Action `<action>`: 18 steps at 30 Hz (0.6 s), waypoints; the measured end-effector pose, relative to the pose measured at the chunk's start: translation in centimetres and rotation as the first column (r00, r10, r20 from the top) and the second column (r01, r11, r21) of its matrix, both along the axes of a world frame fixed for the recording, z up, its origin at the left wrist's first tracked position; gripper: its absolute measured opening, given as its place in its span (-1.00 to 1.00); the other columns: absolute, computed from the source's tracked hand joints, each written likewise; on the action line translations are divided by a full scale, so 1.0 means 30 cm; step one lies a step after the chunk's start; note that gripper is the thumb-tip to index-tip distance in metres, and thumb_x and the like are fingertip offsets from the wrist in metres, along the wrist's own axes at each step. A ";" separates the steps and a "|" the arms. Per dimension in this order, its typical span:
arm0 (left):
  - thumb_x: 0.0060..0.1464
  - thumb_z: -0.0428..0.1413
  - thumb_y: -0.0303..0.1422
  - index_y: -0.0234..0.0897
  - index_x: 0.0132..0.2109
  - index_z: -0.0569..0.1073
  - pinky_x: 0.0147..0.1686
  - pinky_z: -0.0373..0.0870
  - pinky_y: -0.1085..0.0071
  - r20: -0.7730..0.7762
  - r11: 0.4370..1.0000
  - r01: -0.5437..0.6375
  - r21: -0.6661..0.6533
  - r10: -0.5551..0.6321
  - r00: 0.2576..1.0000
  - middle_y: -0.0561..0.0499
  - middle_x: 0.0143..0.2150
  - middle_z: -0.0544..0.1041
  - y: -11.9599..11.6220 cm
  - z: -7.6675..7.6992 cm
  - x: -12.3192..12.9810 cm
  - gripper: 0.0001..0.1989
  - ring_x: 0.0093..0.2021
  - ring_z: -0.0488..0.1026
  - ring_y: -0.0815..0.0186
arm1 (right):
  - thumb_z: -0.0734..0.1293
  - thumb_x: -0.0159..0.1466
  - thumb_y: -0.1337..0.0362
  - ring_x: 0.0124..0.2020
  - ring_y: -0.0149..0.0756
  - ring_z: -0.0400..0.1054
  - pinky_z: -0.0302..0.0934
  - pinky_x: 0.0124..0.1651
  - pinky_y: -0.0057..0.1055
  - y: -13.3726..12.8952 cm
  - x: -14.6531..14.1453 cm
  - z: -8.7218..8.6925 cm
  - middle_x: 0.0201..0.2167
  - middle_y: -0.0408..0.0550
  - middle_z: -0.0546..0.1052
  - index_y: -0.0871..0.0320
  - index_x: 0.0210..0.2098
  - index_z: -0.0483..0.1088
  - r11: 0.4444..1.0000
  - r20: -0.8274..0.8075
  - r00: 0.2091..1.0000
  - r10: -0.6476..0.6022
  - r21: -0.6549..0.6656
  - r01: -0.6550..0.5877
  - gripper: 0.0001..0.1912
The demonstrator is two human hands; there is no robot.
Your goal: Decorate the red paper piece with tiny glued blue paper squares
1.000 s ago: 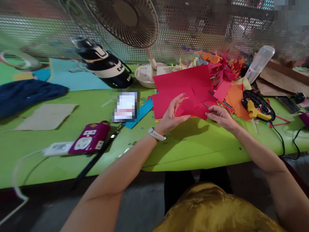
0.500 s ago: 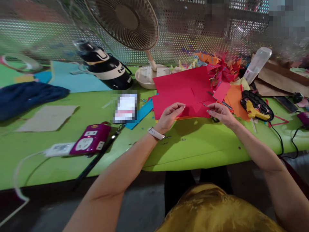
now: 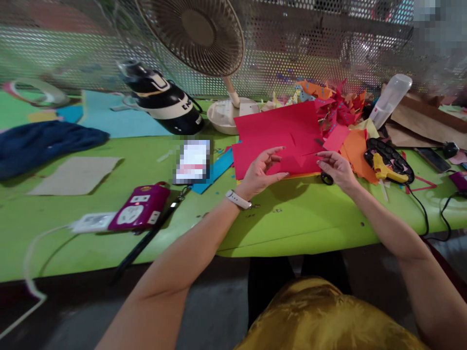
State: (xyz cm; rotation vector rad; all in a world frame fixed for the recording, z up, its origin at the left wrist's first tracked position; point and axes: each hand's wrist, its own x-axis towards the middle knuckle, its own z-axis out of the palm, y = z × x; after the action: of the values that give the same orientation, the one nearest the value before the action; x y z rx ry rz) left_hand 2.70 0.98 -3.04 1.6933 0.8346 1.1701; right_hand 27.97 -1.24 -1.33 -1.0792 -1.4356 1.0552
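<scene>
Over the lower edge of the large red paper sheets (image 3: 272, 129), my left hand (image 3: 265, 170) is open, its thumb and fingers spread with nothing between them. My right hand (image 3: 337, 167) is to its right, with thumb and fingertips close together. A thin dark sliver at those fingertips is too small to name. Beneath the right hand, a black ring-shaped handle (image 3: 327, 178) shows beside the red sheets. Orange paper (image 3: 359, 158) and a smaller red piece (image 3: 336, 138) lie beyond the right hand.
A fan (image 3: 223, 116) and a black bottle (image 3: 175, 111) stand behind. Left are a phone (image 3: 192, 161), purple power adapter (image 3: 140, 206) and blue cloth (image 3: 47, 143). Right are a yellow glue gun (image 3: 388, 172) with its cord, a clear bottle (image 3: 392, 99) and folded paper pieces (image 3: 341, 104).
My left hand has opened from a pinch, its fingers now spread. The right hand has shifted slightly, uncovering more of the black ring. The whole view has moved a little.
</scene>
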 end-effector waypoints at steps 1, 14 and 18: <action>-0.11 0.32 -0.29 -0.15 0.16 0.32 0.12 0.33 0.17 -0.014 1.000 -0.013 0.018 0.013 1.000 -0.08 -0.06 0.50 0.003 -0.004 0.001 -0.33 0.01 0.43 0.24 | 0.42 0.10 0.06 -0.27 -0.37 0.38 0.31 -0.16 -0.38 0.001 0.001 -0.001 -0.34 -0.11 0.47 0.11 -0.14 0.39 1.000 -0.002 1.000 -0.006 -0.007 0.006 -0.61; -0.03 0.27 -0.31 -0.23 0.23 0.23 0.00 0.45 0.16 -0.029 0.991 -0.110 0.081 0.112 0.993 -0.14 -0.03 0.52 0.017 -0.005 -0.001 -0.31 -0.07 0.52 0.21 | 0.42 0.08 0.19 -0.05 -0.25 0.39 0.33 -0.01 -0.24 0.016 0.006 -0.045 -0.19 0.01 0.50 0.15 0.01 0.34 1.000 0.117 0.993 0.011 0.025 -0.014 -0.49; 0.02 0.22 -0.34 -0.23 0.25 0.22 -0.01 0.45 0.18 -0.078 0.986 -0.134 0.096 0.141 0.987 -0.16 -0.01 0.53 0.018 -0.003 -0.010 -0.34 -0.07 0.52 0.22 | 0.36 0.17 0.20 -0.03 -0.24 0.41 0.29 0.05 -0.19 0.023 0.010 -0.066 -0.14 0.02 0.52 0.13 0.01 0.36 0.991 0.218 0.973 -0.074 0.124 0.047 -0.59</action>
State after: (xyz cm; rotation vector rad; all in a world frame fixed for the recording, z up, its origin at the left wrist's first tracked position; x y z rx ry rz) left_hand 2.40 1.53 -3.13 1.7934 0.9770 1.2526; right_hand 28.27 -0.54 -3.32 -1.1752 -1.6106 0.8147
